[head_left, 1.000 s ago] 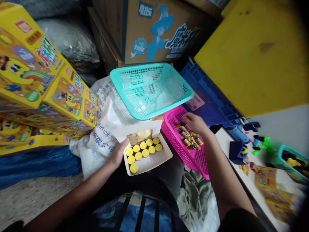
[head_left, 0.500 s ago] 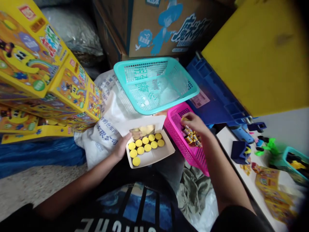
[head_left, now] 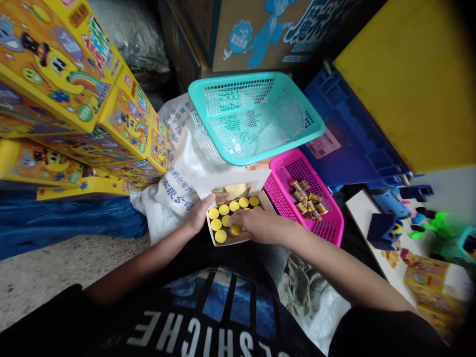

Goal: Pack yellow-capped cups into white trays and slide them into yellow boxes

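Observation:
An open carton (head_left: 267,202) rests over my lap, its white lid flap (head_left: 205,183) with a window standing up at the back. Rows of small yellow-topped tubs (head_left: 220,236) stand upright inside. My left hand (head_left: 202,214) grips the carton at its left back corner, thumb along the edge. Reaching in from the right, my right hand (head_left: 256,225) has its fingers closed on one yellow-topped tub (head_left: 235,230) at the front row. Part of the carton is hidden under that hand. More tubs (head_left: 308,201), with printed sides, lie loose in a pink basket (head_left: 336,220) to the right.
A turquoise basket (head_left: 256,157) sits on a white printed sack (head_left: 178,168) beyond the carton. Yellow printed boxes (head_left: 67,74) are stacked at the left. Brown cartons (head_left: 230,54) stand behind; a blue crate (head_left: 345,134) and a white table (head_left: 359,208) are on the right.
My right hand has moved left from the pink basket into the carton with a tub. My left hand keeps its hold on the carton. The view has shifted slightly.

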`<state>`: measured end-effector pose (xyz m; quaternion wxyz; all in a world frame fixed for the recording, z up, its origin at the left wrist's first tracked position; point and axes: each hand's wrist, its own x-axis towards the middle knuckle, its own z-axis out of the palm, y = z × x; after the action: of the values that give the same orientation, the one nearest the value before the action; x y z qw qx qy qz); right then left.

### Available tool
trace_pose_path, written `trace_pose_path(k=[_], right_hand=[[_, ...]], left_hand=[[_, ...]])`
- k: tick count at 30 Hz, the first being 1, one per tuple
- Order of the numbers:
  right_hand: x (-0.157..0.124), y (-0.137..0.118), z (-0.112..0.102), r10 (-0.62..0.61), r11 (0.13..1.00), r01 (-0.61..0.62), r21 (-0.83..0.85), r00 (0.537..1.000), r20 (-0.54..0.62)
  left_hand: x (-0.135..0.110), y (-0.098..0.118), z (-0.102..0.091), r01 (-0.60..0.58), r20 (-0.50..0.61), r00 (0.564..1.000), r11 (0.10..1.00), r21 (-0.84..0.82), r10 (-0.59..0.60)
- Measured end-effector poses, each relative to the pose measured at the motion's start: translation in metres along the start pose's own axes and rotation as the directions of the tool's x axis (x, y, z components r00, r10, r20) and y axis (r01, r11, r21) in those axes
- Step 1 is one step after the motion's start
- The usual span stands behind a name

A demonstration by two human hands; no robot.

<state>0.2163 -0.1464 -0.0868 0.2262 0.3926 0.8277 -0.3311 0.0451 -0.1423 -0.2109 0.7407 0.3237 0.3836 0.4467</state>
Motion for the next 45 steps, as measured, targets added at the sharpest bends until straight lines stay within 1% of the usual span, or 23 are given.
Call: trace_pose_path(k=[2,4,6,7,9,10,12,14,17,20,24,26,28,29,31,32,34,36,37,39,41,43,45], right_hand=[[0.003,-0.004,0.001,-0.029,1.000,0.029,-0.009,1.000,-0.004],[-0.006,-0.005,-0.005,-0.066,0.998,0.068,0.018,0.995,-0.073],[-0.027,0.008,-0.016,-0.074,0.988,0.102,0.117,0.972,-0.223],[-0.039,0.021,-0.022,-0.027,0.980,0.088,0.181,0.950,-0.312],[-0.063,0.059,-0.030,0.214,0.951,-0.085,0.297,0.873,-0.437],[-0.072,0.082,-0.031,0.383,0.909,-0.240,0.340,0.802,-0.458],[-0.082,0.127,-0.025,0.678,0.735,-0.572,0.365,0.605,-0.418],[-0.078,0.163,-0.010,0.776,0.624,-0.698,0.351,0.503,-0.381],[-0.058,0.191,0.017,0.803,0.581,-0.739,0.342,0.449,-0.393],[-0.040,0.198,0.031,0.818,0.550,-0.752,0.363,0.397,-0.416],[-0.046,0.189,0.024,0.805,0.580,-0.695,0.424,0.412,-0.426],[-0.064,0.169,0.013,0.764,0.644,-0.588,0.490,0.452,-0.461],[-0.087,0.135,0.001,0.637,0.763,-0.333,0.554,0.536,-0.554],[-0.096,0.114,-0.005,0.526,0.821,-0.155,0.550,0.580,-0.622],[-0.106,0.070,-0.014,0.288,0.910,0.024,0.413,0.679,-0.675],[-0.103,0.050,-0.016,0.169,0.955,0.042,0.293,0.735,-0.657],[-0.085,0.020,-0.014,0.028,0.999,-0.013,0.032,0.848,-0.529],[-0.055,0.004,-0.006,-0.007,0.981,-0.060,-0.184,0.940,-0.341],[-0.040,0.000,-0.002,-0.010,0.967,-0.055,-0.251,0.968,-0.251],[-0.018,-0.002,0.004,-0.037,0.951,-0.003,-0.308,0.992,-0.123],[-0.014,-0.001,0.000,-0.082,0.958,0.052,-0.281,0.992,-0.098],[-0.029,0.007,-0.009,-0.130,0.978,0.098,-0.186,0.977,-0.167],[-0.054,0.027,-0.019,-0.082,0.997,0.081,-0.019,0.930,-0.359]], left_hand=[[0.000,0.000,-0.001,-0.001,0.001,1.000,1.000,0.004,0.001],[0.002,-0.001,-0.003,0.006,0.014,1.000,1.000,-0.001,-0.006],[0.003,-0.003,-0.005,0.026,0.036,0.999,0.999,-0.020,-0.025],[0.004,-0.004,-0.005,0.038,0.042,0.998,0.999,-0.038,-0.036],[0.005,-0.007,-0.006,0.059,0.033,0.998,0.995,-0.077,-0.057],[0.005,-0.008,-0.007,0.067,0.018,0.998,0.994,-0.092,-0.065],[0.006,-0.009,-0.007,0.079,-0.011,0.997,0.992,-0.101,-0.081],[0.006,-0.009,-0.006,0.101,-0.019,0.994,0.990,-0.097,-0.104],[0.006,-0.008,-0.006,0.114,-0.008,0.993,0.990,-0.082,-0.115],[0.006,-0.007,-0.005,0.086,-0.016,0.996,0.995,-0.059,-0.087],[0.004,-0.009,-0.005,0.073,-0.040,0.996,0.996,-0.052,-0.076],[0.004,-0.009,-0.005,0.066,-0.036,0.997,0.997,-0.036,-0.067],[0.005,-0.010,-0.005,0.057,-0.028,0.998,0.998,-0.033,-0.058],[0.005,-0.010,-0.006,0.054,-0.017,0.998,0.998,-0.039,-0.054],[0.007,-0.011,-0.006,0.046,0.012,0.999,0.997,-0.055,-0.046],[0.007,-0.011,-0.007,0.044,0.028,0.999,0.997,-0.056,-0.043],[0.008,-0.012,-0.008,0.034,0.049,0.998,0.998,-0.046,-0.031],[0.007,-0.013,-0.008,0.020,0.052,0.998,1.000,-0.022,-0.018],[0.006,-0.012,-0.008,0.011,0.049,0.999,1.000,-0.005,-0.011],[0.004,-0.011,-0.007,-0.013,0.033,0.999,1.000,0.027,0.012],[0.002,-0.009,-0.005,-0.028,0.014,1.000,0.999,0.033,0.028],[0.001,-0.007,-0.003,-0.024,0.007,1.000,1.000,0.014,0.024],[0.001,-0.004,-0.003,0.005,0.014,1.000,1.000,-0.017,-0.004]])
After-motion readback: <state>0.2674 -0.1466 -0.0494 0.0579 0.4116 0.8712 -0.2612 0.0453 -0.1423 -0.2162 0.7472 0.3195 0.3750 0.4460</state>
